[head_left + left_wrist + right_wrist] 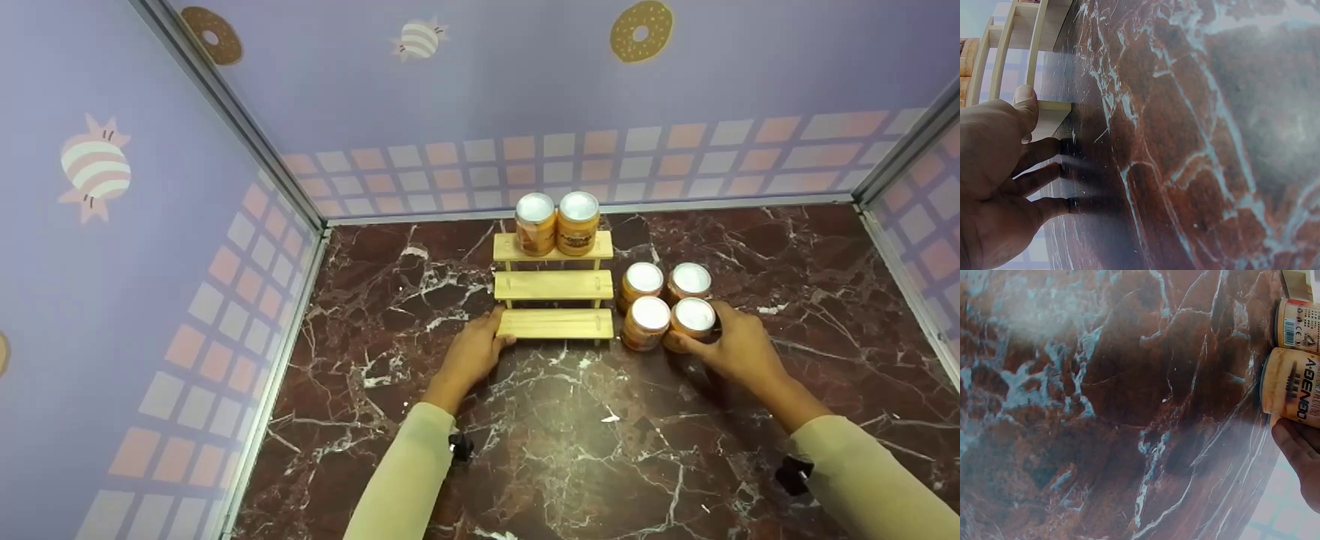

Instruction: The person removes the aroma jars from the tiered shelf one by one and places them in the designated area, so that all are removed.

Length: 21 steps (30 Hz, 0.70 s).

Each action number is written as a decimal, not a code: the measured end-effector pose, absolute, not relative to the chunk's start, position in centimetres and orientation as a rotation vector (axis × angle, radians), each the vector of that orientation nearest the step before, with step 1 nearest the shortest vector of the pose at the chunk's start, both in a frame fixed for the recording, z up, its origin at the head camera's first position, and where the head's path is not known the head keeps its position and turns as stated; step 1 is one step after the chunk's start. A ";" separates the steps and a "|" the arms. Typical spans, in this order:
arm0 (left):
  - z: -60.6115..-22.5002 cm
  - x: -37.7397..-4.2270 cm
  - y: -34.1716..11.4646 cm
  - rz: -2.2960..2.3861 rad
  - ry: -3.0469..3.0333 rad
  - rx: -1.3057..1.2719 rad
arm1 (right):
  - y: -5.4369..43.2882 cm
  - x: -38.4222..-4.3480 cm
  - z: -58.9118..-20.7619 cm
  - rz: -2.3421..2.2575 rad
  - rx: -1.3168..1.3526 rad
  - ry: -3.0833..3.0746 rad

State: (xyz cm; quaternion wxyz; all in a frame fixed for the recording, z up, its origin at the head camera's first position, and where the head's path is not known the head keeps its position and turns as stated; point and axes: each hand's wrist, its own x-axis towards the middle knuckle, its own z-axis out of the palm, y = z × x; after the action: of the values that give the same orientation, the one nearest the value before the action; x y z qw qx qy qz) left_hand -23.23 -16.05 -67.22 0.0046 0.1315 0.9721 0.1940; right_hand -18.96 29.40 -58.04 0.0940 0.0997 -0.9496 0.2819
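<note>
Orange with a pale top, one jar (691, 322) sits in the right hand (742, 349), thumb and fingers curled round it from its 4 o'clock side. It is the 5 o'clock member of a close group of four jars on the marbled bench (562, 435), at 3 o'clock from the wooden stand (555, 285). Two more jars stand side by side on the stand's top step, at 12 o'clock: six jars in all, over three steps, the lower two bare.

At the stand's 8 o'clock corner the left hand (476, 345) grips the end of the lowest step. The left wrist view shows what the head view hides: three fingers spread below the thumb, reaching down to the bench. The right wrist view alone reveals "A-BENBO" on the gripped jar and a barcode on its neighbour.

Farther out, lilac walls rise at 9, 12 and 3 o'clock; the 12 o'clock one bears two doughnuts and one striped sweet.
</note>
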 end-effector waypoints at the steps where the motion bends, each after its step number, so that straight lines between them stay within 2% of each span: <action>1: -67.3 -23.2 -16.0 0.609 3.049 0.414 | 29.4 -19.0 -58.0 0.844 0.290 -2.822; 21: -67.1 -23.2 -16.0 0.618 3.033 0.411 | 29.4 -18.9 -57.9 0.864 0.284 -2.823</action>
State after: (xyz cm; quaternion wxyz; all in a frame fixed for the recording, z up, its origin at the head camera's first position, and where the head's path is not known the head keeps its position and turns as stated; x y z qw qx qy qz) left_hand -23.23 -16.03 -67.14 0.0094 0.1316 0.9713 0.1978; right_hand -18.91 29.44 -57.89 0.0875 0.0955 -0.9482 0.2901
